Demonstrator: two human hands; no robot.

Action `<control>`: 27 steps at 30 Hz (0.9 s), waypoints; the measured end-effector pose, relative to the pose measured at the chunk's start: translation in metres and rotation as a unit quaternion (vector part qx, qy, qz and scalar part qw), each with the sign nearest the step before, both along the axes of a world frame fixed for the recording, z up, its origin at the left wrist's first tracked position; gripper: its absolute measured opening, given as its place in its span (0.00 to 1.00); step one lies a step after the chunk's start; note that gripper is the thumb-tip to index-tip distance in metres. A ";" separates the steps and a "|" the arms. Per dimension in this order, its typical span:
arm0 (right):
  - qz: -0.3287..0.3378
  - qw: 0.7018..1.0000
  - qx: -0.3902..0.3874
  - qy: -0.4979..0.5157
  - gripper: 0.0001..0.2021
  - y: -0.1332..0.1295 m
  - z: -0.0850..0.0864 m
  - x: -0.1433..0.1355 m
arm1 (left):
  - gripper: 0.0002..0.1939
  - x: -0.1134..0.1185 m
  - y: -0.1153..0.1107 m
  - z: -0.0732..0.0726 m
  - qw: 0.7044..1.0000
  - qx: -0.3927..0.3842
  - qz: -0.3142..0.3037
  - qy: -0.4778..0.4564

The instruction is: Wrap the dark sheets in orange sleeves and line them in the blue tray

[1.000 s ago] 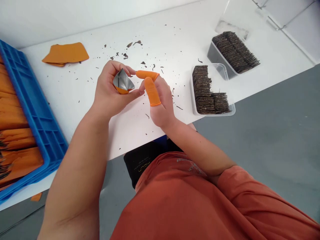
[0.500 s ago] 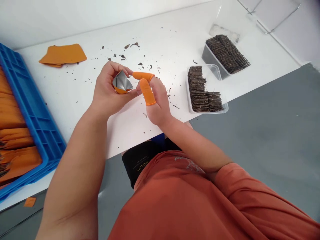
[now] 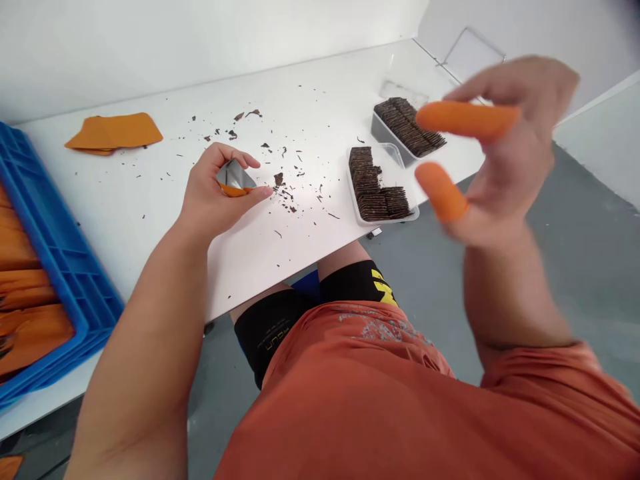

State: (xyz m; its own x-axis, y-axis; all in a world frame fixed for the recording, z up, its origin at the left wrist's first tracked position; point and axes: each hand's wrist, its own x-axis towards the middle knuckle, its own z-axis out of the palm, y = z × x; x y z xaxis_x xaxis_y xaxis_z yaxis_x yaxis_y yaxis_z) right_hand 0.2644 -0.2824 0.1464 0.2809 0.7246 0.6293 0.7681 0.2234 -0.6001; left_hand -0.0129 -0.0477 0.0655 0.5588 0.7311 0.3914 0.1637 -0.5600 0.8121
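Note:
My left hand (image 3: 213, 197) is wrapped round an orange pouch (image 3: 234, 177) whose silver inside faces up, above the white table. Raised at the right, my right hand (image 3: 500, 153) wears orange finger covers on thumb and index finger; these are spread apart with nothing between them. Beyond it and to its left, a clear tub (image 3: 356, 193) holds dark thin squares (image 3: 373, 190) in rows of uneven length. A second clear tub (image 3: 389, 135) behind it is packed with similar dark squares (image 3: 410, 127), partly overlapped by my right hand's index finger.
Dark flakes (image 3: 279, 179) are scattered across the white table (image 3: 260, 247). Flat orange pouches (image 3: 117, 132) lie at the back left. A blue crate (image 3: 75, 253) with stacked orange pouches (image 3: 30, 280) stands at the left edge. Grey floor (image 3: 595, 253) shows at the right.
My right hand has moved away from the pouch, up and to the right, and its fingers have opened. My left hand still holds the pouch. The view has shifted slightly.

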 end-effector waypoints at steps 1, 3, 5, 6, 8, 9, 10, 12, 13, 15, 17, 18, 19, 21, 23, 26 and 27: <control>-0.015 0.996 -0.028 -0.089 0.18 0.001 0.004 0.026 | 0.26 0.000 0.000 0.000 1.000 0.000 0.000 0.006; -0.002 0.977 -0.148 -0.157 0.18 0.012 -0.001 0.069 | 0.27 -0.001 0.001 -0.001 1.000 0.007 0.001 0.017; 0.023 0.957 -0.252 -0.144 0.19 0.026 -0.016 0.096 | 0.26 -0.002 0.002 -0.003 0.999 0.020 0.001 0.028; 0.037 0.954 -0.269 -0.124 0.18 0.033 -0.024 0.104 | 0.26 -0.003 0.003 -0.004 0.999 0.026 0.001 0.031; 0.065 0.952 -0.282 -0.096 0.17 0.041 -0.036 0.109 | 0.26 -0.004 0.005 -0.006 0.999 0.032 0.003 0.027; 0.079 0.950 -0.286 -0.092 0.16 0.042 -0.039 0.109 | 0.26 -0.004 0.005 -0.006 0.999 0.031 0.005 0.023; 0.092 0.946 -0.297 -0.097 0.16 0.042 -0.040 0.108 | 0.26 -0.004 0.006 -0.007 0.999 0.026 0.008 0.021; 0.113 0.933 -0.319 -0.123 0.15 0.040 -0.039 0.107 | 0.26 -0.004 0.006 -0.006 0.999 0.011 0.011 0.028; 0.120 0.929 -0.322 -0.137 0.15 0.039 -0.038 0.107 | 0.26 -0.004 0.005 -0.006 0.999 0.003 0.011 0.033; 0.122 0.931 -0.302 -0.163 0.16 0.037 -0.039 0.111 | 0.27 -0.003 0.004 -0.005 0.999 -0.013 0.010 0.041; 0.115 0.938 -0.269 -0.188 0.19 0.038 -0.043 0.118 | 0.27 -0.002 0.003 -0.003 0.999 -0.023 0.010 0.040; 0.107 0.939 -0.258 -0.200 0.19 0.039 -0.045 0.122 | 0.27 -0.002 0.003 -0.003 0.999 -0.026 0.010 0.038; 0.097 0.939 -0.253 -0.212 0.20 0.040 -0.047 0.126 | 0.27 -0.002 0.002 -0.003 0.999 -0.028 0.009 0.036; 0.064 0.938 -0.244 -0.238 0.19 0.041 -0.044 0.129 | 0.26 -0.003 0.002 -0.004 0.999 -0.022 0.005 0.035; 0.012 0.942 -0.199 -0.269 0.16 0.042 -0.032 0.123 | 0.25 -0.004 0.000 -0.005 0.999 -0.012 0.001 0.039; -0.042 0.940 -0.106 -0.322 0.12 0.046 0.000 0.097 | 0.24 -0.004 -0.002 -0.009 0.999 -0.018 0.002 0.048; -0.042 0.939 -0.094 -0.328 0.14 0.049 0.012 0.085 | 0.24 -0.003 -0.002 -0.010 0.999 -0.025 0.005 0.048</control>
